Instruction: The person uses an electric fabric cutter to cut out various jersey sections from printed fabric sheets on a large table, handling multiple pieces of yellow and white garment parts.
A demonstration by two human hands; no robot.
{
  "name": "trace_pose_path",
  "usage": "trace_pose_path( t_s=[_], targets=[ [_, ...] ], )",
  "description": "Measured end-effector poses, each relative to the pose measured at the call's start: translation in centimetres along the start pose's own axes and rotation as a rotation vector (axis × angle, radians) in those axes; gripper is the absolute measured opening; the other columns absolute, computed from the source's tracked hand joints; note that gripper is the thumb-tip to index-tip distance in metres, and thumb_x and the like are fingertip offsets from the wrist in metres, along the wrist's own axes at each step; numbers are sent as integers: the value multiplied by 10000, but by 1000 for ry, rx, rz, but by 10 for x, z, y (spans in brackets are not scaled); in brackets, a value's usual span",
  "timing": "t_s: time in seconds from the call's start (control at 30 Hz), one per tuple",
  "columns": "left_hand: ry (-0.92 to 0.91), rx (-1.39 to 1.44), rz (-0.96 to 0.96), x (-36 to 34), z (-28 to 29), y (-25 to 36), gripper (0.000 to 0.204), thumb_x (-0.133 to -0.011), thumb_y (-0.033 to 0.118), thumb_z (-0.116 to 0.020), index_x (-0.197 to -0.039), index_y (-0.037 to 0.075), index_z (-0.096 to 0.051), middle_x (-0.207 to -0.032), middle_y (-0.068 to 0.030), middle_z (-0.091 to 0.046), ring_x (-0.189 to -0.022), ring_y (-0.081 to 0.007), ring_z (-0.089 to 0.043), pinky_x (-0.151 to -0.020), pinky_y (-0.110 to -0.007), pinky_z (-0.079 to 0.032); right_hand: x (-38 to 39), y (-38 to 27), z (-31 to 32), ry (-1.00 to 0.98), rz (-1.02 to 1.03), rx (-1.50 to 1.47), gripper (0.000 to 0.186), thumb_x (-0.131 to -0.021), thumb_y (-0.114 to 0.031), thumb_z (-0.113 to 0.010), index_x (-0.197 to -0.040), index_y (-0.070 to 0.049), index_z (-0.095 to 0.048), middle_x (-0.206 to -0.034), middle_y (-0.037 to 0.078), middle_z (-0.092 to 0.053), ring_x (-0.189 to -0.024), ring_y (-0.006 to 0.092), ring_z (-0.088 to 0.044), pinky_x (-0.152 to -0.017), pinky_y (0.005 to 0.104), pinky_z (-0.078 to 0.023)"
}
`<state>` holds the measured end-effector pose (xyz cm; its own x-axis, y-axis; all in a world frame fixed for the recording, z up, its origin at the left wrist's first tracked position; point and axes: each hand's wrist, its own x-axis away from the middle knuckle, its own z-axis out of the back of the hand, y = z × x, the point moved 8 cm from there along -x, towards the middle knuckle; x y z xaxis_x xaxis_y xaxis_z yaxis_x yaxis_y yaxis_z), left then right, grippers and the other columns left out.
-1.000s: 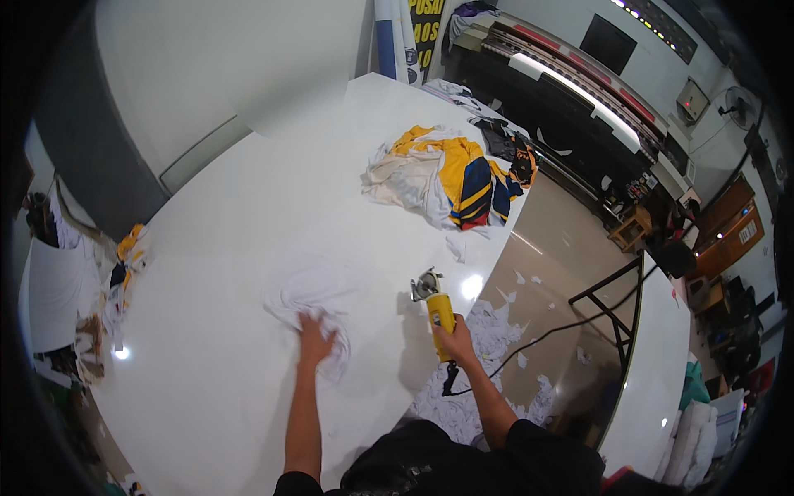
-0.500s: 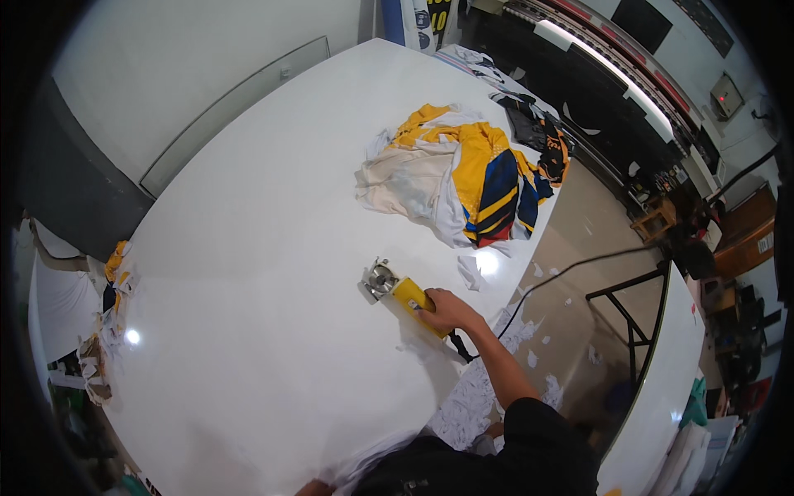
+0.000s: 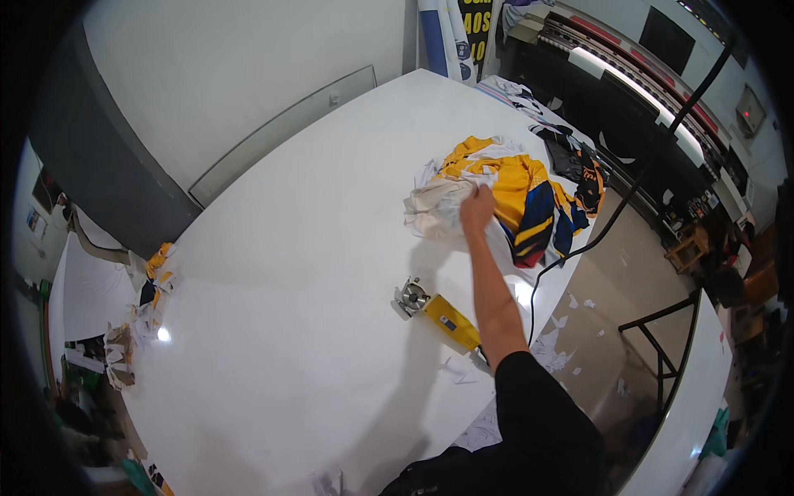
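Note:
My right hand (image 3: 477, 210) reaches across the white table, its fingers closed on the edge of a cream cloth piece (image 3: 438, 202). That piece lies at the left of a heap of yellow, navy and white printed fabric (image 3: 523, 183). Nearer to me, below my outstretched forearm, a yellow hand-held electric cloth cutter (image 3: 452, 321) with a round metal blade head rests on the table, untouched. Its black cord (image 3: 608, 227) runs off up to the right. My left hand is out of view.
The white table (image 3: 289, 306) fills the middle. Dark and orange garments (image 3: 579, 169) lie at its far right corner. White scraps (image 3: 550, 354) litter the floor to the right, near a second white table (image 3: 691, 397). A wide-format printer (image 3: 628, 95) stands behind.
My right hand has let go of the cloth cutter, left it on the table, and moved forward to the fabric heap. The left hand at the lower edge has gone out of view.

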<state>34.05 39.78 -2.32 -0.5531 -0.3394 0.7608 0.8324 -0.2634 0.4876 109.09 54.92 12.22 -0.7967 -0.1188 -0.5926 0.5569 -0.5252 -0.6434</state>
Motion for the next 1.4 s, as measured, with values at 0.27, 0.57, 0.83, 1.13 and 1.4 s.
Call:
trace_pose_path(
  t_s=[0.27,0.57,0.83,1.13,1.4],
  targets=[
    [1153,-55,-263,191,296,58,511,-1079,157,-600,-1559,24,-488,-1614,-209,-489,-1504,-326,-466,-1231,-454,-373,95,-568,62,-612,630,-1194,489,-1142,-275,-404,-1512,40,-456,-1575,238,-476,-1458,339,-459,-1240,440,-333],
    [1721,-132,-816,481,433,178,368,-962,189,-751,-1249,-30,-677,-1126,-105,-744,-962,-173,-679,-835,-324,-536,210,-742,475,-457,1398,-1326,280,-880,-233,-695,-933,36,-753,-998,253,-741,-879,459,-722,-863,485,-602],
    [2155,471,-639,622,419,61,416,-1024,337,-550,-1147,-27,-709,-992,-168,-739,-893,-251,-682,-831,-383,-528,339,-648,390,-950,1059,-1225,626,-974,-197,-714,-1517,-44,-443,-1398,161,-588,-1190,264,-621,-1022,419,-512],
    [2454,173,259,846,375,-246,568,-1063,483,-511,-1277,-11,-693,-1033,-277,-738,-926,-395,-719,-833,-495,-556,547,-419,351,-1447,656,-669,593,-788,-65,-848,-1312,-37,-572,-1157,249,-711,-1005,432,-711,-869,482,-580],
    [1518,170,802,578,240,-569,781,-1042,649,-522,-1021,-110,-702,-1012,-333,-718,-942,-418,-731,-816,-532,-546,478,-435,322,-761,634,-878,344,-844,44,-647,-1175,-20,-715,-1074,204,-703,-1025,418,-663,-907,457,-533]
  ],
)
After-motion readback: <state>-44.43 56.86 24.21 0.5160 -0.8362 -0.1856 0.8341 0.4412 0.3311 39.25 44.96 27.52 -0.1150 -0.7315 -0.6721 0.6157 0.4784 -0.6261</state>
